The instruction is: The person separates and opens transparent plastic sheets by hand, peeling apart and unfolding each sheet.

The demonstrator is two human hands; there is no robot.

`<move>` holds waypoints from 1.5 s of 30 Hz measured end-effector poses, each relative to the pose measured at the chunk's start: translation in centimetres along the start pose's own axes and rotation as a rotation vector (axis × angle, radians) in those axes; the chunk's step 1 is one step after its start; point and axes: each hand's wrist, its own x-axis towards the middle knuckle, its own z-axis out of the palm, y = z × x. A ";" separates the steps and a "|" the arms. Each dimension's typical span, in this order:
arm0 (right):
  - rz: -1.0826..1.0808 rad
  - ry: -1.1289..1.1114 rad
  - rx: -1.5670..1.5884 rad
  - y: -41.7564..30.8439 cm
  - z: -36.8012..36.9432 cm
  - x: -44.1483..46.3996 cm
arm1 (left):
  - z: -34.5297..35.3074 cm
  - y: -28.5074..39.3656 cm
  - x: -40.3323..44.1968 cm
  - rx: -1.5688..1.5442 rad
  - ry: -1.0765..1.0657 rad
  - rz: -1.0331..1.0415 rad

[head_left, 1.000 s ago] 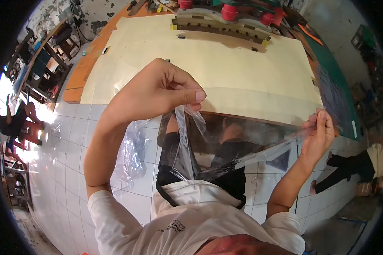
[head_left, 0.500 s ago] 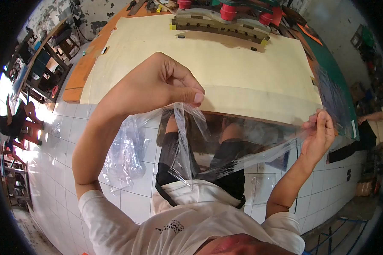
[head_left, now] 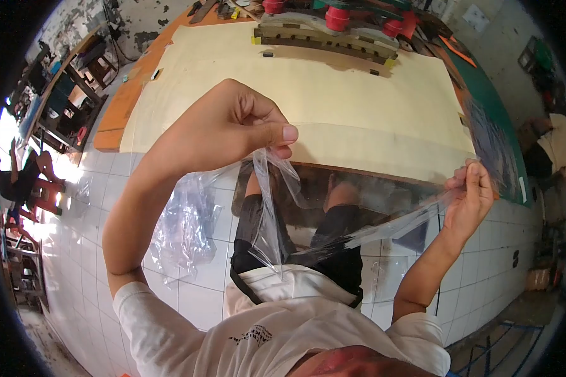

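My left hand (head_left: pixel 239 129) is raised over the front part of a cream sheet (head_left: pixel 233 63), pinching a clear plastic film (head_left: pixel 267 207) between thumb and fingers. Lower right, at the sheet's front right corner, my right hand (head_left: pixel 470 191) pinches another part of the same film. Between both hands the film hangs in folds past the table's front edge, over my lap. A transparent strip of it also appears to lie along the front of the cream sheet. Some of my left fingers are curled out of sight.
At the table's back sits a long slotted bar (head_left: pixel 327 47) with red round parts (head_left: pixel 337 17) behind it. Crumpled clear plastic (head_left: pixel 185 226) lies on the tiled floor at left. People are at the far left (head_left: pixel 28 179) and right (head_left: pixel 553 147).
My left hand has shifted slightly left, still pinching the film. My right hand has barely moved. The person at the right has changed posture, their arm no longer stretched toward the table.
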 end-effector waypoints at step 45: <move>-0.201 -0.146 -0.248 -7.3 4.1 7.5 | 0.6 -0.4 -0.4 0.128 0.212 0.048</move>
